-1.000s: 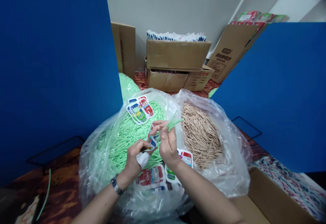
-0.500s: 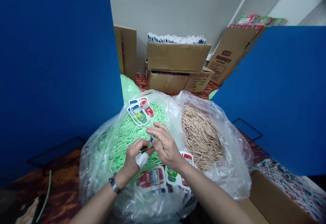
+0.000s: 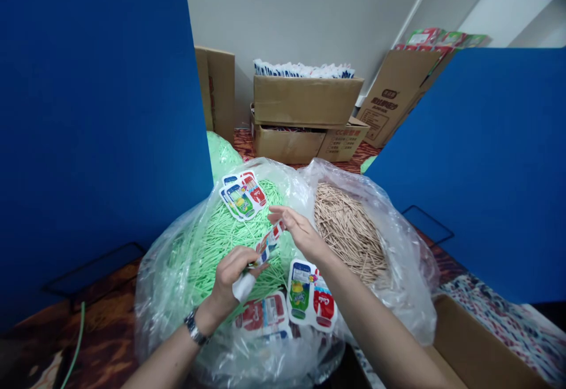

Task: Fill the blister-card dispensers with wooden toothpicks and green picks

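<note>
A bottle-print packet (image 3: 270,243) with red, white and blue areas is tilted above the green sticks, seen nearly edge-on. My left hand (image 3: 232,274) grips its lower end between thumb and fingers; a white wrap covers part of that hand. At the upper end, my right hand (image 3: 300,233) has its thumb and fingers closed about the packet's edge, the fingers fairly straight. Under both hands a clear plastic bag (image 3: 170,259) holds many thin green sticks (image 3: 212,247). Flat printed packets (image 3: 243,195) lie on the sticks, and more packets (image 3: 312,297) lie nearer me.
To the right, a second clear bag holds brown sticks (image 3: 349,236). Blue panels (image 3: 101,112) stand on both sides. Cardboard boxes (image 3: 305,100) are stacked at the back wall. An open carton (image 3: 481,342) and colourful wrapped pieces (image 3: 508,312) are at the lower right.
The packet has come into fuller view between my hands. My right hand has moved right and up, uncovering the packets lying near me. My left hand stays nearly in place.
</note>
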A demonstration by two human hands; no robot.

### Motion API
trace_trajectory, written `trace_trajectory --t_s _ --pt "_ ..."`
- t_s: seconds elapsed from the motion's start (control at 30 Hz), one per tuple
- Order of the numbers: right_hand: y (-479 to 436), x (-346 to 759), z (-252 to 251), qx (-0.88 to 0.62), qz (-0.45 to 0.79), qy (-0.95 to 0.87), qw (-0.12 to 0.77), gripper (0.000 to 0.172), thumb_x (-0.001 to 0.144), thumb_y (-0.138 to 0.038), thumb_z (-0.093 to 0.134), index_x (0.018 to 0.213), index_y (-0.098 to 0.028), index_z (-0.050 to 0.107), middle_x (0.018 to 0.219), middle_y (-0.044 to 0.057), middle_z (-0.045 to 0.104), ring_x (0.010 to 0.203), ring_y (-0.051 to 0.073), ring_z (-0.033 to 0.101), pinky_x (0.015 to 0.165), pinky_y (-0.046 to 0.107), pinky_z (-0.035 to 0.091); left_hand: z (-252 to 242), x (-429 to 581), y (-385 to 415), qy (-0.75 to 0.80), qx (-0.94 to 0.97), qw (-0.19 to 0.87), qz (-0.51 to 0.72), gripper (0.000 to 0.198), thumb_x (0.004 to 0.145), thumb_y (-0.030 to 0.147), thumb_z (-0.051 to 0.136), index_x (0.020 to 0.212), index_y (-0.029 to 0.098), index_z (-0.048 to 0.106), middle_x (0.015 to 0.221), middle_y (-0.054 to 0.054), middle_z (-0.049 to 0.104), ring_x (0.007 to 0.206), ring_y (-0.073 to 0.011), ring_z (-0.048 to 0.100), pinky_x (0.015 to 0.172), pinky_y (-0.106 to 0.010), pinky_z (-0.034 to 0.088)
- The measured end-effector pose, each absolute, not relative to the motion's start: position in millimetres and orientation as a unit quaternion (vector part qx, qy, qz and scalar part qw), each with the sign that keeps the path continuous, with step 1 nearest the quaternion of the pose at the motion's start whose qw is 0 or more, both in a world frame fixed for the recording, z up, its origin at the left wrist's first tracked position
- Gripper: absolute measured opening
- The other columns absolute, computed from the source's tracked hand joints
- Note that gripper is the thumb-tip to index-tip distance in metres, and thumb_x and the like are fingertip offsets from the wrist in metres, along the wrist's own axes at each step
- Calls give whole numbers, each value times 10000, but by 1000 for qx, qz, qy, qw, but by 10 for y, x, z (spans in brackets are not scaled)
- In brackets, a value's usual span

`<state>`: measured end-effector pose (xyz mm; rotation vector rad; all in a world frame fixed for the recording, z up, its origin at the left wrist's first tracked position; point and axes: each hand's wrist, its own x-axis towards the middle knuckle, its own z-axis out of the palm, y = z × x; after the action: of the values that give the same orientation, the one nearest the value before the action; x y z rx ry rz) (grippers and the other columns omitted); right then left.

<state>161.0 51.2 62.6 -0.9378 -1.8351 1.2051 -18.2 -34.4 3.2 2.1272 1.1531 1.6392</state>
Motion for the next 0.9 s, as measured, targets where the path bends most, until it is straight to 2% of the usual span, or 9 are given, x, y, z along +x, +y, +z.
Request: trace_trajectory --t_s 0.2,0.33,0.43,0.53,0.6,0.7,0.8,0.87,0.9 --pt "373 1735 721 -282 340 -799 407 375 944 -458 400 1200 -268 596 1279 80 547 1212 237 489 1031 440 373 40 -224 -354 377 740 75 551 233 777 61 645 969 187 609 804 -68 675 730 -189 626 655 -308 496" --pt "196 1782 742 -236 235 -866 374 284 898 -388 505 1134 -326 648 1327 49 518 1288 280 399 1063 528 319 41 -249 -366 382 744 56 545 223 805 77 598 999 185 619 820 -82 690 756 -204 640 676 -327 504" --pt "168 1796 661 -235 245 -853 396 320 890 -402 509 1187 -344 612 1340 48 508 1278 283 416 1061 530 330 76 -246 -385 365 759 31 539 228 832 100 559 1037 178 621 853 -107 700 772 -214 644 683 -345 508" --pt "261 1808 537 -306 327 -758 474 429 926 -435 441 1338 -320 456 1376 70 471 1264 252 444 1055 491 355 96 -225 -413 347 761 31 548 273 817 87 586 1072 182 611 882 -113 698 794 -216 644 692 -348 514" --pt "332 1799 454 -325 419 -720 449 433 919 -448 467 1323 -291 458 1317 75 528 1205 233 502 1018 447 403 77 -203 -429 353 747 48 561 307 789 62 625 1066 195 607 867 -90 692 792 -205 642 696 -333 515" --pt "373 1753 350 -323 508 -678 421 299 879 -453 547 1075 -232 598 1038 59 660 943 197 622 848 357 499 -1 -172 -438 404 708 106 569 263 772 91 670 1005 201 615 838 -58 685 752 -186 640 684 -308 513" --pt "348 1700 280 -346 506 -622 487 218 868 -428 574 893 -212 596 791 15 651 697 149 605 664 291 502 -76 -161 -426 486 614 214 583 142 821 182 635 961 188 613 808 -43 674 686 -165 630 636 -287 512" --pt "322 1674 257 -356 507 -611 493 213 866 -422 577 874 -209 586 742 4 639 641 141 588 610 278 491 -85 -164 -408 504 557 267 605 55 851 222 597 873 177 618 827 -51 668 715 -167 630 649 -285 511" --pt "309 1664 251 -359 508 -607 495 215 867 -424 575 876 -209 579 742 5 643 637 142 591 601 279 492 -74 -166 -397 500 542 280 615 80 853 233 594 805 172 617 851 -60 666 754 -174 631 671 -288 511"
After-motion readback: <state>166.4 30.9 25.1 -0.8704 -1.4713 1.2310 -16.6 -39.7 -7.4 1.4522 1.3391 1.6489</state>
